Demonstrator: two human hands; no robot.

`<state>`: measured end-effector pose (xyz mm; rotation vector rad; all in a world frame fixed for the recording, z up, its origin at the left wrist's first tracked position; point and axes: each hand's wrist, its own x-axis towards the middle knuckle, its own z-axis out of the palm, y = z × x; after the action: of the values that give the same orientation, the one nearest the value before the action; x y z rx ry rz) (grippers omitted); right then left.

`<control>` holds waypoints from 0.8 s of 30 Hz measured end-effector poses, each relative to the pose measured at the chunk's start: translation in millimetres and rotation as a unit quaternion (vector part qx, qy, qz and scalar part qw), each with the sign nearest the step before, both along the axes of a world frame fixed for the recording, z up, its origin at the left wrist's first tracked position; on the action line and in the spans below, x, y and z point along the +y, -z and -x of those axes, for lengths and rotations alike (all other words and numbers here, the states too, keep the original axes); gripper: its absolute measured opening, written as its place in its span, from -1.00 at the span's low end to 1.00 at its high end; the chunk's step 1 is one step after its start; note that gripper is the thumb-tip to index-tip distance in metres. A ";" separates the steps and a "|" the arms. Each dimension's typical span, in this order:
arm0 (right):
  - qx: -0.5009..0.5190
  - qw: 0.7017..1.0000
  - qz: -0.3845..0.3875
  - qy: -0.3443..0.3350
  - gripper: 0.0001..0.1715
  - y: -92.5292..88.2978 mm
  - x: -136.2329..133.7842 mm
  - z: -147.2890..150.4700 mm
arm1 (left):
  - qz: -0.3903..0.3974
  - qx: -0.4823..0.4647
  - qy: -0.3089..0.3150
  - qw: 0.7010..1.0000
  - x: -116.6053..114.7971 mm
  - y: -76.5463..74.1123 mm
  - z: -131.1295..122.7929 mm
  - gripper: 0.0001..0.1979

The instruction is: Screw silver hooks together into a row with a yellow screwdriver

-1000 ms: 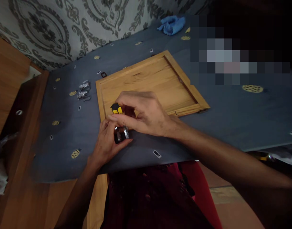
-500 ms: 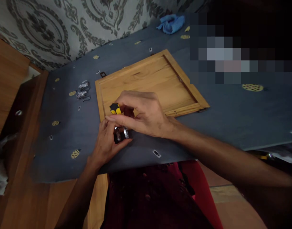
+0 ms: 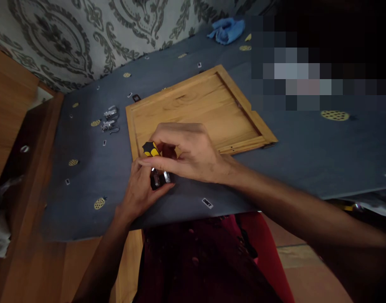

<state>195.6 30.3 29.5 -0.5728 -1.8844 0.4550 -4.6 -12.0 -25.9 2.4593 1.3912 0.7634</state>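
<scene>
A wooden cabinet door [image 3: 208,105] lies flat on a blue patterned cloth [image 3: 306,151]. At its near left corner my right hand [image 3: 189,153] is wrapped round a yellow-and-black screwdriver handle [image 3: 150,149], held upright. Just below it my left hand [image 3: 141,191] pinches a shiny metal hinge [image 3: 159,178] against the door's corner. The screwdriver's tip is hidden by my fingers.
Two more metal hinges [image 3: 110,119] lie on the cloth left of the door. A crumpled blue rag [image 3: 226,30] sits at the far edge by the patterned wall. Wooden furniture [image 3: 10,109] stands at the left. A blurred-out area covers the upper right.
The screwdriver handle has shifted slightly left and down as my right hand turned a little. My left hand stays on the hinge.
</scene>
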 end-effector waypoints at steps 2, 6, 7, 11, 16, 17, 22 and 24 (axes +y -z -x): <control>-0.004 1.000 -0.009 -0.001 -0.65 0.1 0.6 0.1 | 0.002 0.005 0.004 1.000 0.4 1.0 0.6 -0.46; 0.008 1.000 -0.022 0.009 -0.65 1.8 2.6 0.4 | -0.015 0.013 0.009 1.000 0.6 1.2 0.9 -0.46; 0.007 1.000 -0.019 0.011 -0.65 2.1 3.0 0.4 | -0.021 0.013 0.011 1.000 0.5 1.1 0.8 -0.46; 0.006 1.000 -0.013 -0.001 -0.65 1.3 3.2 -0.4 | -0.025 0.013 0.017 0.999 0.4 0.4 0.6 -0.49; -0.017 0.999 0.003 -0.048 -0.72 -3.8 3.0 -3.2 | -0.008 0.014 0.015 1.000 0.8 1.2 1.4 -0.43; -0.026 0.998 0.005 -0.057 -0.72 -4.6 3.2 -3.8 | -0.007 0.014 0.013 1.000 0.8 1.8 1.7 -0.42; -0.040 0.997 0.000 -0.068 -0.72 -5.6 5.1 -5.4 | -0.018 0.008 0.011 1.000 0.9 3.3 2.2 -0.43; -0.040 0.997 0.008 -0.065 -0.71 -5.6 5.5 -5.6 | -0.018 0.005 0.013 1.000 1.0 2.3 1.5 -0.44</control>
<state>201.3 35.7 35.1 -0.4859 -2.0051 0.5390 -6.2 -10.9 -28.2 2.5070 1.3566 0.7787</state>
